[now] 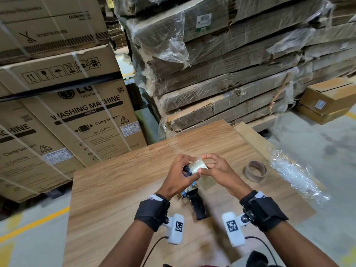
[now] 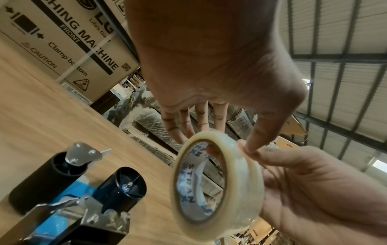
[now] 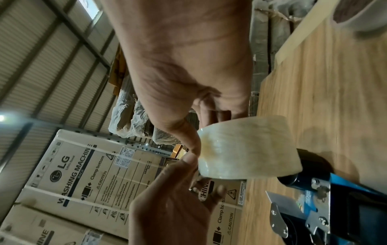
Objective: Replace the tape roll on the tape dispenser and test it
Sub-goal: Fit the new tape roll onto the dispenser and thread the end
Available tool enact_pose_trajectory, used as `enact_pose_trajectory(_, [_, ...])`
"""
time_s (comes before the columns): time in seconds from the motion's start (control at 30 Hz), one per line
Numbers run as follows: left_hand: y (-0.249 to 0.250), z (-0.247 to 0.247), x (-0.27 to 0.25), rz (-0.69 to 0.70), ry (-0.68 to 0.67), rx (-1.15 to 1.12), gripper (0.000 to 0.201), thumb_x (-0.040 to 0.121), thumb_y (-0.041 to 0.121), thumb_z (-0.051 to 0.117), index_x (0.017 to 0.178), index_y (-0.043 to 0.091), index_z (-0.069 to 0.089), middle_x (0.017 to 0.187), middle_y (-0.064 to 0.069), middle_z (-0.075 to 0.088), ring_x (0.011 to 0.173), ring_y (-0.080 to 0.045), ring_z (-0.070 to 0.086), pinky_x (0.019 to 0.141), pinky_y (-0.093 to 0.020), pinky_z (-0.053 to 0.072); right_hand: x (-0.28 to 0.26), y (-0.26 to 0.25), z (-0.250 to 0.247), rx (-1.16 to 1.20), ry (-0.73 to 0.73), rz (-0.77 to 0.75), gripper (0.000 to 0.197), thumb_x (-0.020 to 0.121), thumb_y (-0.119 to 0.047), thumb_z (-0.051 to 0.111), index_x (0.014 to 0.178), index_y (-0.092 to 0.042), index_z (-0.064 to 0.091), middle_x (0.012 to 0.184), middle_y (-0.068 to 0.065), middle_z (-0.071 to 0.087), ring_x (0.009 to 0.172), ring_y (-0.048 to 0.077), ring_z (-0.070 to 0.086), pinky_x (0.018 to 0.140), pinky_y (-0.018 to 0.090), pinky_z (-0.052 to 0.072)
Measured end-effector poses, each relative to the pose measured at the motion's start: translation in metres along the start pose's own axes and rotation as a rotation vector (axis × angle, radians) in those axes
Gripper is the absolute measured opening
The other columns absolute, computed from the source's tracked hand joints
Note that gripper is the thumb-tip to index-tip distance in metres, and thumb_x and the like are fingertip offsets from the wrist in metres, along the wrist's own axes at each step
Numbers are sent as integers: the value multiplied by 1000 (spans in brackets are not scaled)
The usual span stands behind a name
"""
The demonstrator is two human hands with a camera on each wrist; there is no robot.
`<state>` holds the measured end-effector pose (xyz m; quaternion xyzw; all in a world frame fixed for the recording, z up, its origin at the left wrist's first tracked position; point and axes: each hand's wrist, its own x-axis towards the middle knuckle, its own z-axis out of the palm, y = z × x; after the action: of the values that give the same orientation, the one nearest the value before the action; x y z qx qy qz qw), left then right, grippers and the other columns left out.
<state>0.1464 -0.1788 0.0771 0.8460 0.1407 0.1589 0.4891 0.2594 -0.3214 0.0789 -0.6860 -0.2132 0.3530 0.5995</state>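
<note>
The left hand (image 1: 178, 175) and right hand (image 1: 217, 169) both grasped a translucent cream roll of packing tape (image 1: 198, 166), thumbs meeting on its outer face, above the blue-and-black metal tape dispenser (image 1: 194, 199) lying on the wood-grain table (image 1: 115, 182). A bare brown cardboard core (image 1: 255, 171) stood to the right, near crumpled clear plastic wrap (image 1: 296, 174).

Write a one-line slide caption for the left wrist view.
Both hands hold a clear tape roll above the empty tape dispenser.
</note>
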Motion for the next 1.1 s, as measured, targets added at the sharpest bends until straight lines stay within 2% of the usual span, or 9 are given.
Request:
enact_pose_trajectory(0.13, [2,-3,7,-31,7,-8,26,80,22,72,104,14,73,103,-3,68,83,-15,63,67,-18,51,5,2,-5,-82,-29,-9,46,78,-19,84,118,-29,65,98,7,82,97,20,75,101,41,52])
enact_pose_trajectory(0.27, [-1,-5,12,-138,-7,-113,11,84,10,78,94,6,76,84,-20,73,61,-12,62,58,-17,51,7,5,-9,-141,-108,-17,44,81,-14,81,120,-27,65,87,1,82,81,6,71,86,29,50])
enact_pose_trajectory(0.37, [-4,-10,12,-198,-66,-177,6,87,4,75,88,-2,74,70,-10,70,53,-11,62,55,-20,52,6,4,-12,-198,-147,-2,42,85,-7,80,122,-23,66,72,-8,77,71,-1,68,80,24,47])
enact_pose_trajectory(0.47, [-10,-18,9,-325,-189,-378,6,92,-1,67,87,-1,69,69,-5,64,53,-10,57,55,-18,51,7,0,-19,-225,-217,2,41,85,-2,80,121,-18,70,74,-6,78,72,2,71,82,24,48])
enact_pose_trajectory(0.53, [-13,-21,6,-366,-240,-463,8,94,0,64,87,3,67,72,-6,62,56,-11,57,58,-18,51,7,-3,-21,-260,-267,-3,38,87,2,77,121,-12,70,59,-13,71,60,-7,63,71,16,45])
enact_pose_trajectory(0.6, [-16,-19,6,-319,-171,-376,5,93,-2,64,91,-1,68,75,-11,64,57,-11,59,60,-20,52,9,-4,-22,-282,-267,-15,36,88,3,75,120,-11,69,49,-17,63,52,-9,57,62,10,40])
enact_pose_trajectory(0.73, [-18,-12,5,-255,8,-310,8,93,0,66,93,-7,70,78,-15,69,60,-13,65,63,-24,58,16,-2,-20,-278,-233,-19,37,87,4,76,119,-13,70,62,-14,73,61,-5,65,66,14,45])
enact_pose_trajectory(0.97, [-24,-18,0,-379,-71,-630,9,97,0,58,91,-1,65,72,-7,64,62,-13,58,61,-19,53,19,-8,-22,-259,-304,-20,41,86,3,78,124,-9,70,81,-2,80,75,4,70,75,15,50])
enact_pose_trajectory(1.1, [-28,-23,-5,-359,-106,-783,14,98,-1,55,88,2,63,72,-6,58,61,-11,52,59,-17,49,21,-10,-26,-271,-308,18,46,78,-18,90,121,-19,73,100,-4,81,98,6,72,92,26,54])
